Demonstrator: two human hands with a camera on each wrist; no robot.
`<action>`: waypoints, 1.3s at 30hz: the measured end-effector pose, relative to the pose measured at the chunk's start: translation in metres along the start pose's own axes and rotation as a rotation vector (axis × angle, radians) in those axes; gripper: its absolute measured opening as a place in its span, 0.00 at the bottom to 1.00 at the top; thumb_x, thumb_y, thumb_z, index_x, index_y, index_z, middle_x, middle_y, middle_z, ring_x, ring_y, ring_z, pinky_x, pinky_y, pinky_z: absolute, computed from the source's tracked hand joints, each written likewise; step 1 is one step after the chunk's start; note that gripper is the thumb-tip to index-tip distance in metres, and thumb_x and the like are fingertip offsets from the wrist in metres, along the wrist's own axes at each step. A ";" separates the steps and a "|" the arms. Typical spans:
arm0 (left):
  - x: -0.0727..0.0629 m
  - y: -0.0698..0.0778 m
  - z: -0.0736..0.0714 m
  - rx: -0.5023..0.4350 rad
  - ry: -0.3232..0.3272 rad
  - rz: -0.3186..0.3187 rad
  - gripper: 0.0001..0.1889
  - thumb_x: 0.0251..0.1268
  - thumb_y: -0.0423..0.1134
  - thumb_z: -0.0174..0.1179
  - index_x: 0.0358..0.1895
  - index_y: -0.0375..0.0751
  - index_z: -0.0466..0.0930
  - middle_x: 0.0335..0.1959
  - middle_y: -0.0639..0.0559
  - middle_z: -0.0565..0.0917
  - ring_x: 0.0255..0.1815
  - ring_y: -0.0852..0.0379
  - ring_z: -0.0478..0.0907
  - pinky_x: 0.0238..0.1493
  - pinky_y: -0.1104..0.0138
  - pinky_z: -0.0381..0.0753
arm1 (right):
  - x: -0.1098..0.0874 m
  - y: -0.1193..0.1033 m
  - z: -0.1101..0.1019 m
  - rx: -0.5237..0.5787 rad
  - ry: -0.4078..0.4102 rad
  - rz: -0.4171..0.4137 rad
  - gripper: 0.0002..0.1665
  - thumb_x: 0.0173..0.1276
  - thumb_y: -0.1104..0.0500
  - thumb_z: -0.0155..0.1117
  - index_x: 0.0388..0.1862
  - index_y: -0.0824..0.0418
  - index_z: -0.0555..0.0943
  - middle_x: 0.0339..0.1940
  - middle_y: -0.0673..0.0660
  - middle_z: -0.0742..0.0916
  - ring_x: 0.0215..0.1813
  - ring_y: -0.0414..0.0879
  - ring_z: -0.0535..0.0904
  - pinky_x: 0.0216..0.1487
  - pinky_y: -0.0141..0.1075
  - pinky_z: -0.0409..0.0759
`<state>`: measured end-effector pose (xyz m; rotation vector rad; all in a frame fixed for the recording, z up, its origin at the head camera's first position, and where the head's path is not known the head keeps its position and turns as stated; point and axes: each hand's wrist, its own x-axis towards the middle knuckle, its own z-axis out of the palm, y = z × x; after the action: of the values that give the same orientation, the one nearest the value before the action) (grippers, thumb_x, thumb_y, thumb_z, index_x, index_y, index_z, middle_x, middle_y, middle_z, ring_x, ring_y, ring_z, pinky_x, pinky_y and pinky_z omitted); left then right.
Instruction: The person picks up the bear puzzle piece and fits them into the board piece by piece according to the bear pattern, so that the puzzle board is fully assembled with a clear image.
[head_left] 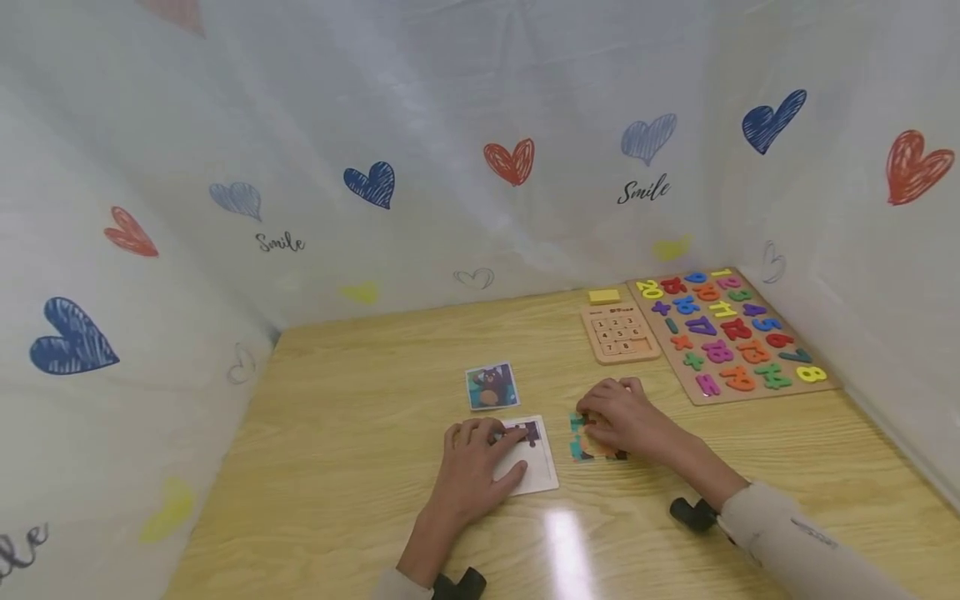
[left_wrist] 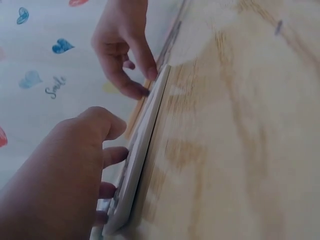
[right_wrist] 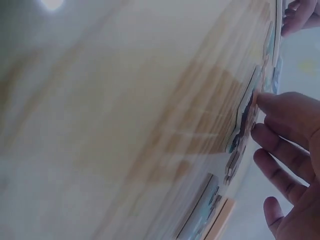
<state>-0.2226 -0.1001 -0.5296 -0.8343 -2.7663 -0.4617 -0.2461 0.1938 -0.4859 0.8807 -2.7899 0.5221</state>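
My left hand (head_left: pixel 474 471) rests on a white puzzle tray (head_left: pixel 542 477), fingers spread. Along the tray's upper part sit dark purple puzzle pieces (head_left: pixel 531 433), partly under the fingers. To the right, my right hand (head_left: pixel 624 417) reaches down over a group of loose puzzle pieces (head_left: pixel 579 450) in teal, orange and dark colours, hiding part of them. In the right wrist view, the thumb and index fingertips are at the puzzle pieces (right_wrist: pixel 245 117), with a gap between the tips. Behind the tray lies a square picture card (head_left: pixel 492 387) of a brown bear.
A wooden number slide puzzle (head_left: pixel 620 355) lies behind the right hand, with a yellow block (head_left: pixel 603 296) beyond it. At the back right is a board (head_left: pixel 697 392) of colourful numbers and signs. A white curtain (head_left: pixel 427 242) with hearts surrounds the wooden table (head_left: pixel 360 400).
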 end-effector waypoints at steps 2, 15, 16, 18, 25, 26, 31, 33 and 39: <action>0.001 0.001 0.000 0.001 0.007 -0.001 0.25 0.71 0.61 0.50 0.66 0.63 0.77 0.56 0.58 0.74 0.60 0.51 0.66 0.63 0.47 0.58 | 0.001 0.000 -0.001 -0.007 -0.005 0.010 0.12 0.61 0.59 0.74 0.45 0.56 0.87 0.45 0.50 0.87 0.51 0.49 0.78 0.52 0.53 0.64; -0.007 -0.011 -0.016 -0.127 0.026 -0.088 0.23 0.69 0.57 0.56 0.64 0.58 0.77 0.66 0.56 0.73 0.67 0.47 0.64 0.66 0.44 0.55 | 0.006 0.003 -0.005 -0.035 0.014 0.025 0.11 0.55 0.63 0.68 0.39 0.54 0.86 0.38 0.46 0.85 0.48 0.48 0.77 0.52 0.55 0.62; -0.009 -0.014 -0.017 -0.136 0.015 -0.091 0.24 0.69 0.58 0.56 0.65 0.58 0.76 0.67 0.57 0.73 0.67 0.47 0.65 0.66 0.44 0.55 | 0.006 0.003 -0.006 -0.033 0.019 0.021 0.11 0.56 0.63 0.69 0.39 0.54 0.86 0.38 0.47 0.85 0.48 0.48 0.77 0.52 0.55 0.62; -0.012 -0.018 -0.021 -0.146 -0.016 -0.103 0.26 0.70 0.60 0.54 0.67 0.59 0.75 0.68 0.58 0.72 0.69 0.48 0.64 0.67 0.45 0.55 | 0.006 0.001 -0.009 -0.031 0.034 0.005 0.10 0.56 0.63 0.70 0.39 0.54 0.86 0.38 0.47 0.85 0.48 0.49 0.77 0.51 0.56 0.63; -0.014 -0.024 -0.024 -0.135 -0.060 -0.093 0.29 0.68 0.63 0.54 0.70 0.61 0.72 0.71 0.60 0.69 0.70 0.50 0.62 0.68 0.45 0.55 | 0.014 -0.017 -0.017 0.033 0.036 -0.021 0.11 0.57 0.62 0.72 0.40 0.54 0.86 0.40 0.47 0.86 0.50 0.48 0.77 0.53 0.55 0.61; -0.015 -0.025 -0.024 -0.130 -0.067 -0.092 0.30 0.68 0.64 0.54 0.70 0.61 0.72 0.71 0.60 0.69 0.70 0.50 0.62 0.68 0.45 0.55 | 0.016 -0.020 -0.016 0.035 0.030 -0.021 0.11 0.57 0.62 0.72 0.40 0.54 0.86 0.40 0.46 0.85 0.50 0.47 0.77 0.54 0.55 0.61; -0.028 -0.030 -0.023 -0.108 -0.078 -0.112 0.30 0.66 0.64 0.55 0.70 0.62 0.72 0.71 0.60 0.69 0.70 0.50 0.62 0.67 0.44 0.55 | 0.025 -0.038 -0.004 0.003 -0.003 -0.097 0.09 0.60 0.61 0.70 0.40 0.53 0.85 0.40 0.45 0.85 0.50 0.45 0.76 0.54 0.55 0.63; -0.032 -0.031 -0.023 -0.110 -0.066 -0.119 0.30 0.65 0.63 0.57 0.69 0.62 0.73 0.70 0.61 0.70 0.69 0.50 0.62 0.67 0.43 0.55 | 0.027 -0.043 -0.001 -0.003 0.005 -0.154 0.09 0.61 0.60 0.70 0.41 0.53 0.85 0.40 0.46 0.85 0.50 0.45 0.76 0.53 0.54 0.64; -0.027 -0.030 -0.020 -0.126 -0.050 -0.081 0.30 0.66 0.65 0.55 0.70 0.61 0.72 0.71 0.60 0.69 0.70 0.49 0.62 0.67 0.44 0.55 | 0.030 -0.051 -0.002 -0.015 0.057 -0.214 0.12 0.58 0.60 0.74 0.42 0.55 0.85 0.40 0.47 0.85 0.49 0.46 0.76 0.53 0.52 0.64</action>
<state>-0.2150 -0.1445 -0.5265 -0.7726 -2.8498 -0.6451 -0.2412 0.1399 -0.4622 1.1255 -2.6035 0.4835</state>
